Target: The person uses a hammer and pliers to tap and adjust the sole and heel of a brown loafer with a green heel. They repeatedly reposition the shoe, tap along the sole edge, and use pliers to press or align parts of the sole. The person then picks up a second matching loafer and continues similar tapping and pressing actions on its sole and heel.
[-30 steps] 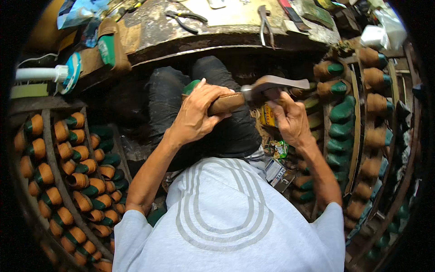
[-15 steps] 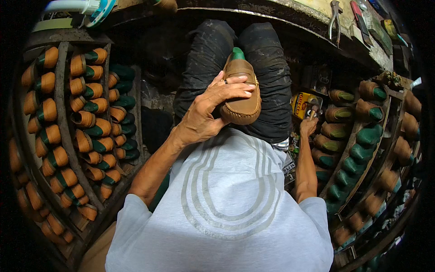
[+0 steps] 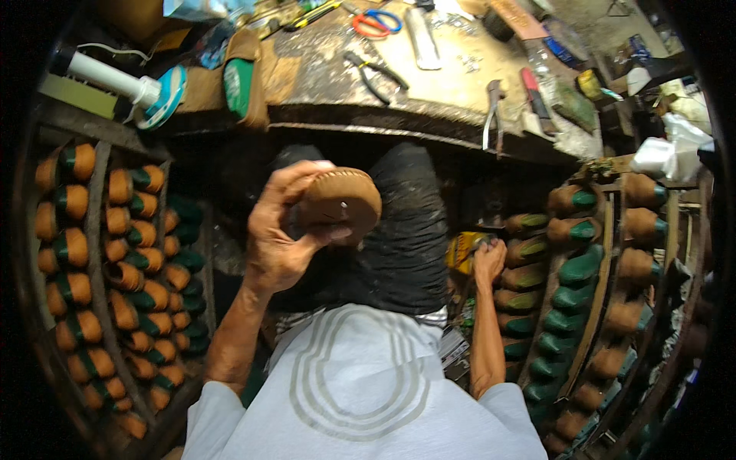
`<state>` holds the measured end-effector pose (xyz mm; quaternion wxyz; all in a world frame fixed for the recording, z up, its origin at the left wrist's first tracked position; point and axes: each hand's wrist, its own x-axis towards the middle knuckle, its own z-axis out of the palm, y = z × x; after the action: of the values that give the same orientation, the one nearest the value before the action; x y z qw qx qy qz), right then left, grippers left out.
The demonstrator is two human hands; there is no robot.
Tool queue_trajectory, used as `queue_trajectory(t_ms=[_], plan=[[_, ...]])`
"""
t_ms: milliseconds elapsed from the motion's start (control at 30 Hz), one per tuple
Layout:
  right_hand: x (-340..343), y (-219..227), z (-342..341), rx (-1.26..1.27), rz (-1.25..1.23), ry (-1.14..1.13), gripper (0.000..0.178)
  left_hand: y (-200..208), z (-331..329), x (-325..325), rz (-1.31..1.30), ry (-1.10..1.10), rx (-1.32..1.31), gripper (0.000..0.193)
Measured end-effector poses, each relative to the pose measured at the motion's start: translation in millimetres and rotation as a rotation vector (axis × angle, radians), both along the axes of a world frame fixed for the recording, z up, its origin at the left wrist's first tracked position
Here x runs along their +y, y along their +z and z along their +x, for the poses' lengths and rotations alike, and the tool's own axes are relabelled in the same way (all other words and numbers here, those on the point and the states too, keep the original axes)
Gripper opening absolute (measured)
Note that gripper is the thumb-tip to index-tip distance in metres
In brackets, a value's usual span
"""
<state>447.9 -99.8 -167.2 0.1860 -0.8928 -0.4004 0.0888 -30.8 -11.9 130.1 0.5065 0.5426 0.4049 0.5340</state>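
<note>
Above my lap, my left hand (image 3: 280, 230) is closed round a brown leather moccasin (image 3: 353, 195). The moccasin is turned so that one rounded end with pale stitching faces up toward me; the rest of it is foreshortened or behind my fingers. Low on the right, my right hand (image 3: 489, 261) is at the edge of a yellow box (image 3: 460, 253), its fingers curled together. A small dark, metallic-looking thing shows by those fingers, too small to name.
Ahead is a workbench (image 3: 307, 96) with pliers (image 3: 376, 77), orange-and-blue-handled scissors (image 3: 377, 23), pincers (image 3: 493, 115), a red-handled knife (image 3: 537, 92) and a green-and-brown shoe (image 3: 244, 80). Racks of shoes stand at left (image 3: 100, 230) and right (image 3: 606, 238). A white-and-teal lamp-like thing (image 3: 153, 92) juts in at upper left.
My left hand has lifted the moccasin off my thighs, moved it left and tipped it. My right hand stays low by the yellow box. The view has tilted up, showing more workbench.
</note>
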Motion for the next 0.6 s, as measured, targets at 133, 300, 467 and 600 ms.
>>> queue_trajectory(t_ms=[133, 300, 467, 600], plan=[[122.9, 136.6, -51.5, 0.021, 0.556, 0.392, 0.026, 11.3, 23.7, 33.5, 0.092, 0.054, -0.049, 0.076], [243.7, 233.1, -96.3, -0.224, 0.236, 0.480, 0.055, -15.4, 36.8, 73.6, 0.087, 0.129, 0.021, 0.067], [293.5, 214.3, -74.1, -0.229, 0.274, 0.590, 0.075, -85.4, 43.2, 45.6, -0.273, -0.036, -0.068, 0.071], [307.0, 219.9, -49.9, 0.165, 0.065, 0.467, 0.042, -126.6, 32.5, 25.4, -0.226, -0.084, 0.113, 0.082]])
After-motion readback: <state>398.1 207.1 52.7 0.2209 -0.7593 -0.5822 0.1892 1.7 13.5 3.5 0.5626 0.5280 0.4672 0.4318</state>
